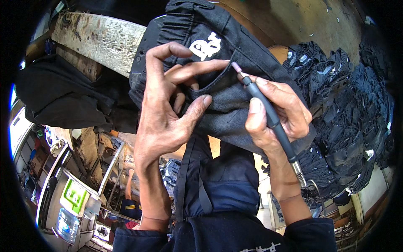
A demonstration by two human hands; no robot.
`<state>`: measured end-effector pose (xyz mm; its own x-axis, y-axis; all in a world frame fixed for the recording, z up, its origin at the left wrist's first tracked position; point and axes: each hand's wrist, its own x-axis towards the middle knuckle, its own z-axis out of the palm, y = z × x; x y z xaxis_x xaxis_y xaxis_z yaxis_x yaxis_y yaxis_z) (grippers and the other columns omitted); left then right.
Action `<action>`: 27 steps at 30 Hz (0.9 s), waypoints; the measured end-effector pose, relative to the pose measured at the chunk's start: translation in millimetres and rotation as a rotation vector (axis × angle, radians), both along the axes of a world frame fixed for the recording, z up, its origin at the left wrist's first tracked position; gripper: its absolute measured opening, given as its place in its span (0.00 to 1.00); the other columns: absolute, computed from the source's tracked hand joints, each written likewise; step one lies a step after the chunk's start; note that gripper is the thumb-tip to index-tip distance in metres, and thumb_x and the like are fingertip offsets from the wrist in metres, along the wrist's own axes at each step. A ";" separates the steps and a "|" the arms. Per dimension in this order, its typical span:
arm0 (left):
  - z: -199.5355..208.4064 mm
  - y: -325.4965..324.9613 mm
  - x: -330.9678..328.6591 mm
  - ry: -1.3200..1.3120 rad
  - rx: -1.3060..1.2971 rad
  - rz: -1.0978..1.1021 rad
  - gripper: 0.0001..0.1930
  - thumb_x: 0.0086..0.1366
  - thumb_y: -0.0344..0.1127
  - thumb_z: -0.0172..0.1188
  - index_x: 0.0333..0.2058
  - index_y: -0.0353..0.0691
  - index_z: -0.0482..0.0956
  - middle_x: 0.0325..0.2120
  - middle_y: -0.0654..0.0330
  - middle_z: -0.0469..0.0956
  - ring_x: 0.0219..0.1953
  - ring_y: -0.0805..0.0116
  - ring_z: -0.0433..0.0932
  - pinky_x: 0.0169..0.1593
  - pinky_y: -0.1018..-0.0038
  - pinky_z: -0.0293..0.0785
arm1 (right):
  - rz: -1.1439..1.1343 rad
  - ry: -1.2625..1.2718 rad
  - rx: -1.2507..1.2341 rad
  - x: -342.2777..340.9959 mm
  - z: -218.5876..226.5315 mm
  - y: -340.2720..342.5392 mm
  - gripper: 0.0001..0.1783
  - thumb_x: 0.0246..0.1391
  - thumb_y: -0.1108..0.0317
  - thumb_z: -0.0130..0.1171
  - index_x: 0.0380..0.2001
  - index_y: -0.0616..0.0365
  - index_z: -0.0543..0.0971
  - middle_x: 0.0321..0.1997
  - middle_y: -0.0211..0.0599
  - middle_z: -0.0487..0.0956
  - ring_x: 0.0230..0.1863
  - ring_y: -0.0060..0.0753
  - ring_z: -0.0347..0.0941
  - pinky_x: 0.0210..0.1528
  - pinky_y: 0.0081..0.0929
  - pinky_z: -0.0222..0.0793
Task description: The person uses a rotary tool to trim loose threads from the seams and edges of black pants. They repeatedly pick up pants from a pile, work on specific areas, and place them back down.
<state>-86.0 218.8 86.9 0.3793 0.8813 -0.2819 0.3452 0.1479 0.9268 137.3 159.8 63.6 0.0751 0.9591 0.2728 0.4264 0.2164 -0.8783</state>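
Observation:
In front of me a black garment [218, 109] with a gathered waistband, a curved pocket edge and white lettering is spread out. My right hand [285, 109] grips a slim dark rotary grinder handpiece [268, 107] like a pen. Its pinkish grinding tip [236, 67] is at the pocket edge, and a metal spring sleeve shows at its rear end. My left hand [166, 101] rests on the garment with fingers apart. One finger stretches to the pocket edge beside the tip, another is bent up, and the thumb lies on the cloth. Some of its other fingers are partly hidden.
A large pile of black garments [344, 113] stands at the right. At upper left are a worn wooden beam [100, 38] and a draped black cloth [67, 94]. Lower left hold a green tray [74, 194], a clear plastic container [67, 224] and part of another person [130, 206].

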 end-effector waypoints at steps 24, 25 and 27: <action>4.3 -18.1 15.3 0.295 0.649 0.193 0.54 0.53 0.44 0.88 0.71 0.34 0.63 0.66 0.47 0.77 0.65 0.49 0.75 0.67 0.59 0.75 | -0.019 0.232 -0.077 18.5 3.0 -21.2 0.15 0.66 0.75 0.62 0.53 0.71 0.84 0.48 0.56 0.90 0.49 0.46 0.90 0.54 0.35 0.85; 11.5 -21.3 19.2 0.454 0.635 0.218 0.60 0.49 0.51 0.89 0.72 0.33 0.62 0.69 0.44 0.72 0.69 0.44 0.70 0.72 0.54 0.67 | -0.047 0.308 -0.034 25.4 6.5 -28.2 0.15 0.72 0.72 0.57 0.55 0.70 0.83 0.49 0.55 0.89 0.52 0.46 0.89 0.58 0.36 0.83; 26.6 -22.3 27.8 0.746 0.418 0.183 0.74 0.39 0.64 0.89 0.77 0.30 0.57 0.71 0.36 0.64 0.73 0.35 0.62 0.78 0.46 0.57 | -0.182 0.160 0.031 46.0 20.9 -47.8 0.16 0.78 0.69 0.54 0.57 0.66 0.85 0.51 0.54 0.89 0.53 0.48 0.87 0.62 0.40 0.80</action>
